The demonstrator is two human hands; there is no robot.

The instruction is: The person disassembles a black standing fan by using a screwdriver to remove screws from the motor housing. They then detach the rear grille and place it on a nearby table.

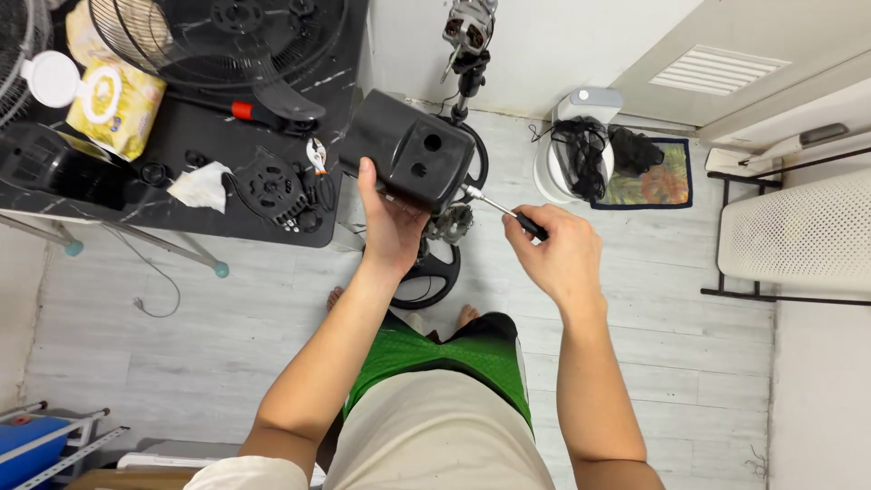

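We are holding a black plastic motor housing (413, 161) up in front of us, over the pale plank floor (689, 363); our left hand (388, 220) is cupping its lower edge from below, the fingers clenched on the housing's rim with the thumb lying up along its left side; our right hand (558, 249) is sitting just to the right of the housing, its fingers grasping the dark handle of a screwdriver (504, 211), whose bright shaft is pointing up and left with its tip touching the housing's lower right corner; under the housing a grey metal motor part (451, 222) is showing, and below that a dark round base (434, 272) is resting on the floor near our bare feet; to the left of the housing a black desk (163, 204) is carrying a fan grille with its blade (218, 36), a small round black motor piece (269, 186), a crumpled white tissue (201, 186), a yellow packet (113, 100) and a tool with a red and black handle (263, 115); beyond the housing, against the wall, another motor (469, 27) is standing on a thin post; to the right of the housing a white round bin (581, 150) with black cables is sitting beside a patterned mat (649, 177); further right a white perforated rack (798, 236) is leaning on a dark frame
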